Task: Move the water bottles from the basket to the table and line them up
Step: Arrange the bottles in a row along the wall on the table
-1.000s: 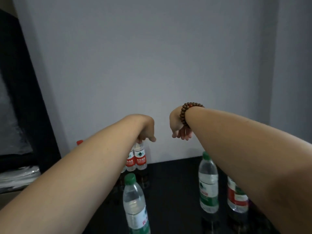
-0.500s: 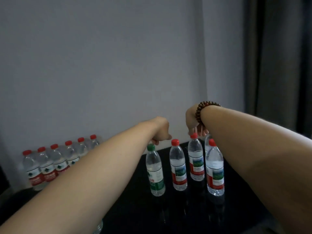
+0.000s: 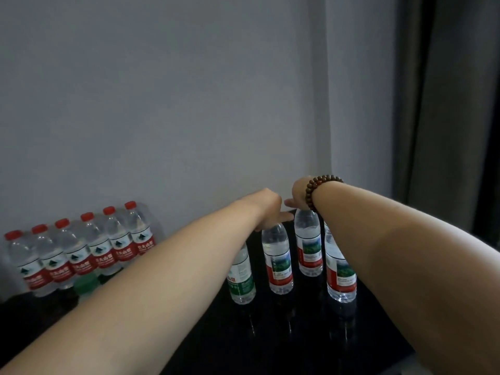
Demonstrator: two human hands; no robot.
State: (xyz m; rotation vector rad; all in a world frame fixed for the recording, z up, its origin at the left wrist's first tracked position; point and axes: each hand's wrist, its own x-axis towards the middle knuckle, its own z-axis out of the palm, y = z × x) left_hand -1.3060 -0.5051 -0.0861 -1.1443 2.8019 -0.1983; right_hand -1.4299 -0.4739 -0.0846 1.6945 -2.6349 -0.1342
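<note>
Four water bottles stand on the black table (image 3: pixel 270 347) near the wall corner. My left hand (image 3: pixel 269 208) reaches across and closes over the cap of a red-label bottle (image 3: pixel 278 262). Over the cap of the red-label bottle behind it (image 3: pixel 309 247) my right hand (image 3: pixel 297 196), with a bead bracelet at the wrist, is closed. Both caps are hidden by the fingers. A green-label bottle (image 3: pixel 242 280) stands to the left, partly behind my left forearm. Another red-label bottle (image 3: pixel 341 277) is half hidden by my right forearm. No basket is in view.
Several red-capped bottles (image 3: pixel 81 253) stand in a row along the grey wall at the left. A green cap (image 3: pixel 86 284) shows in front of that row. A dark curtain (image 3: pixel 446 131) hangs at the right, beyond the table's right edge.
Both hands have dropped from just above the bottles onto two caps, which are now covered. The view has shifted right, from the left part of the table toward this group.
</note>
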